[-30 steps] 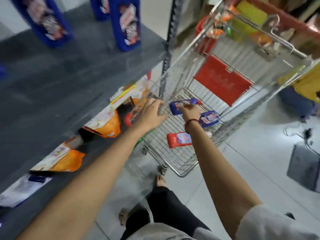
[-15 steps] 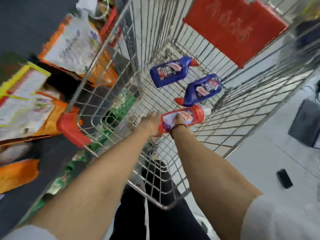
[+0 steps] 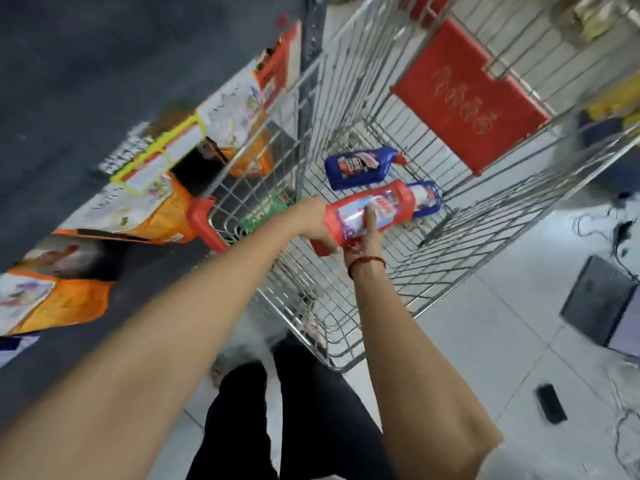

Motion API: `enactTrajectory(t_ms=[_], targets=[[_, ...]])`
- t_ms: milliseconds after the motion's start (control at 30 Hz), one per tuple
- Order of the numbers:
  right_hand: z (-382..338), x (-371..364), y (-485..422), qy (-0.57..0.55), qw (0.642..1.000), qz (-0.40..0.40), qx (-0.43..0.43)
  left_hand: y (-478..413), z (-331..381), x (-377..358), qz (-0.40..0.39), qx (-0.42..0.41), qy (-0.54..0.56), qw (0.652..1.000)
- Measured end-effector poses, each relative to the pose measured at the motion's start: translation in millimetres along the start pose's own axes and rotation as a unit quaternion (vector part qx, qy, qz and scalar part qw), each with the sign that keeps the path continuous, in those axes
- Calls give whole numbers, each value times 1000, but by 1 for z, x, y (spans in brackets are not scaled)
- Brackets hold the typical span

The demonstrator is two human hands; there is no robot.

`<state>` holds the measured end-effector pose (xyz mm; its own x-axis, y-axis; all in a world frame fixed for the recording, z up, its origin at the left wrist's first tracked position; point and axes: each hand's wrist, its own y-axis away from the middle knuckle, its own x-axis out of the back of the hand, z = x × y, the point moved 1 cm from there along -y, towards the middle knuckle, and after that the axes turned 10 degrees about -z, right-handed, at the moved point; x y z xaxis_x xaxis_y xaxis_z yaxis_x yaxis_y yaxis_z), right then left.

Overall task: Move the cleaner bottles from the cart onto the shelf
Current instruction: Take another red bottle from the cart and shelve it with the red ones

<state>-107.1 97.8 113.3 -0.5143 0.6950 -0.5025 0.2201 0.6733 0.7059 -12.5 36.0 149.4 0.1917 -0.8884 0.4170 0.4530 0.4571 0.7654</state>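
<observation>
Grey shelving (image 3: pixel 86 81) is standing to the left of the grip, its boards carrying orange bags (image 3: pixel 145 209); the shelf is lying up and left of both hands.

Left hand (image 3: pixel 313 221): clasping the base end of the red bottle (image 3: pixel 367 211) from the left side.

Right hand (image 3: pixel 369 233): gripping the same red bottle from below, fingers (image 3: pixel 372 216) wrapping over its label.

Red bottle: being held above the cart (image 3: pixel 346 355) floor, long axis running from lower left at the hands to upper right at its cap. The left hand is nearer the shelf, so the carry probably swings left and upward.

Blue bottles: one (image 3: pixel 360 166) lying just beyond the grip, another (image 3: pixel 427 199) partly hidden behind the red bottle's cap end, both waiting on the wire floor.
</observation>
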Motion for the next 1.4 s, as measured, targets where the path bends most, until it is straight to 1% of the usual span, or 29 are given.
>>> enactTrajectory(t_ms=[67,100,133,167,233,333,400,500,567,700,833,900,967,1067,1167,1233,1300,1367,1400], targets=[[-8,-16,27,21,998,-51,43,30,-7,11,21,-40,47,998],[-14,-25,37,36,994,-92,52,51,-9,18,46,-69,70,994],[-16,-41,50,60,990,-115,55,75,-13,26,74,-95,87,989],[-18,-60,70,90,985,-128,79,100,-20,33,117,-118,100,981],[-24,-96,101,85,970,-193,122,143,-29,44,192,-139,112,965],[-12,-159,143,96,943,-275,162,212,-53,59,283,-159,158,933],[7,-195,172,96,915,-351,175,262,-76,66,355,-166,174,903],[48,-246,213,132,857,-458,196,333,-122,68,459,-124,161,865],[78,-276,241,186,822,-492,217,369,-155,62,499,-117,188,838],[148,-318,291,286,733,-584,199,430,-222,40,583,-71,234,775],[220,-343,329,394,640,-632,188,470,-283,7,626,-37,285,725],[252,-349,342,441,604,-639,181,482,-308,-8,637,-18,311,705],[279,-352,350,472,577,-645,168,492,-329,-21,642,-8,332,691],[309,-350,353,492,554,-655,152,500,-354,-36,640,13,339,689],[326,-348,351,492,564,-651,129,504,-370,-42,647,44,315,693],[329,-349,351,489,572,-647,123,506,-376,-40,638,47,307,704],[330,-350,353,488,571,-649,121,505,-379,-38,629,44,309,712],[328,-348,352,492,569,-647,121,503,-378,-40,633,53,312,706],[326,-346,349,496,567,-646,121,500,-375,-42,647,59,315,692]])
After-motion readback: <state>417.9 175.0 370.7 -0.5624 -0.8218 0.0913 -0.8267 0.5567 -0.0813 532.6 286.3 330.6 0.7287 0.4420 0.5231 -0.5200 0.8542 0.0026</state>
